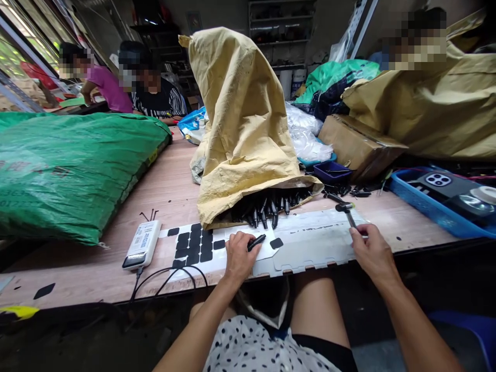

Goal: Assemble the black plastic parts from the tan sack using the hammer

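My left hand (238, 253) is closed around a small black plastic part (256, 242) and rests on a white sheet (310, 243) at the table's front edge. Black square stickers (194, 245) lie in rows on that sheet, left of the hand, and a single one (276, 243) lies to its right. My right hand (370, 248) grips the handle of a small hammer (346, 210), whose head points away from me. Just behind the sheet, a pile of black parts (267, 206) spills from a tan paper sack (244, 124).
A white power bank (142, 244) with a black cable lies left of the sheet. A big green sack (73, 165) fills the left side. A blue tray (437, 201) with a phone (445, 186), a cardboard box (356, 144) and more sacks stand right. Other people sit at the back.
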The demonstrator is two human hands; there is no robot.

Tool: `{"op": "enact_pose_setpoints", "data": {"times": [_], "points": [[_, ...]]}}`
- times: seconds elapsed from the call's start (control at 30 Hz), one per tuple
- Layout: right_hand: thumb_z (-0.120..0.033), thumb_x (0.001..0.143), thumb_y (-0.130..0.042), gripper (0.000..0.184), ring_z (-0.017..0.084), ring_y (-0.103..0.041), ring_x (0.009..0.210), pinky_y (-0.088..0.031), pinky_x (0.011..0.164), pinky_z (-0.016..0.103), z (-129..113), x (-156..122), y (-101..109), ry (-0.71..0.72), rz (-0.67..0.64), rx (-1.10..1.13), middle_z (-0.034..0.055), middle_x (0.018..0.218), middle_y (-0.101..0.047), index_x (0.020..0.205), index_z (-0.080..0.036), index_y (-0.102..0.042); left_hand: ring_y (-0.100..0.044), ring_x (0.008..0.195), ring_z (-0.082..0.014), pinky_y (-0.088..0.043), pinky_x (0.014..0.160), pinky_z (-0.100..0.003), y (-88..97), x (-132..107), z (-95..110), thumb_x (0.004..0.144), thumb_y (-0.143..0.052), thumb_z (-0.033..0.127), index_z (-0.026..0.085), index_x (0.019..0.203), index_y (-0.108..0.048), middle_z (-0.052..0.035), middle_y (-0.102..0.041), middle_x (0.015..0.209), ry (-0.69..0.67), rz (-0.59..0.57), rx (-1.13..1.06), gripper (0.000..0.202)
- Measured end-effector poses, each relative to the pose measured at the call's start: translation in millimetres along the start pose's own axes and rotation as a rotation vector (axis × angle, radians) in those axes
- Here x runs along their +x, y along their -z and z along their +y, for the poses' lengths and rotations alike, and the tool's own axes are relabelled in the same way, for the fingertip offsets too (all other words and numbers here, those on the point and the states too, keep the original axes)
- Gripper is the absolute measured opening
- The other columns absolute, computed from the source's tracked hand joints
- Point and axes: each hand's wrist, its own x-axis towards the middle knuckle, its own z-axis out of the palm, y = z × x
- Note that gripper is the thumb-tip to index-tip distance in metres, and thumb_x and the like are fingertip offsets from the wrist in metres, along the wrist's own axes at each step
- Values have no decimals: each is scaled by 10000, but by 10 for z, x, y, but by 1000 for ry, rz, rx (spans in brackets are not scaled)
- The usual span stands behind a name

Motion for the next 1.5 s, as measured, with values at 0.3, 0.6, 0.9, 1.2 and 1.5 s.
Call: {"op": "enact_pose_setpoints", "data": {"times": [0.3, 0.6, 0.9, 1.2, 1.5], "points": [[-416, 996, -458, 437, 151, -642, 706, -542, 692, 263, -824, -1019, -94, 341, -350, 336, 38, 864, -691, 1359, -210, -588, -541, 987, -236, -349, 876, -389, -119, 50, 95, 801, -785, 281, 269, 940, -748, -12, -692, 918, -113, -135, -110, 145], [-285, 1019, -435, 410, 193, -703, 1066, -580, 951, 323, -943, -1212, -357, 531, -377, 334, 83, 1262, -710, 1383, -219, -612, -541, 999, -231, -361, 874, -378, -78, 54, 13, 832, -750, 265, 276, 1032, -752, -14, -712, 953, -154, -151, -148, 201], [-221, 1026, -393, 455, 213, -685, 1106, -575, 959, 347, -976, -1273, -459, 617, -365, 278, 88, 1225, -702, 1454, -270, -542, -550, 972, -228, -357, 846, -372, -48, 122, -38, 850, -731, 288, 270, 964, -770, -20, -688, 896, -169, -186, -130, 123], [-240, 1020, -402, 451, 221, -663, 1161, -547, 1011, 365, -972, -1183, -450, 587, -300, 271, 86, 1273, -686, 1448, -261, -547, -552, 957, -225, -359, 846, -374, -69, 98, -32, 828, -743, 289, 266, 943, -768, -14, -700, 882, -172, -144, -128, 120], [-314, 1003, -455, 407, 223, -664, 1143, -519, 1009, 361, -861, -956, -365, 513, -176, 201, 85, 1276, -694, 1367, -225, -612, -545, 955, -226, -369, 842, -358, -85, 84, -15, 800, -755, 279, 252, 936, -745, -12, -696, 905, -170, -114, -98, 139]]}}
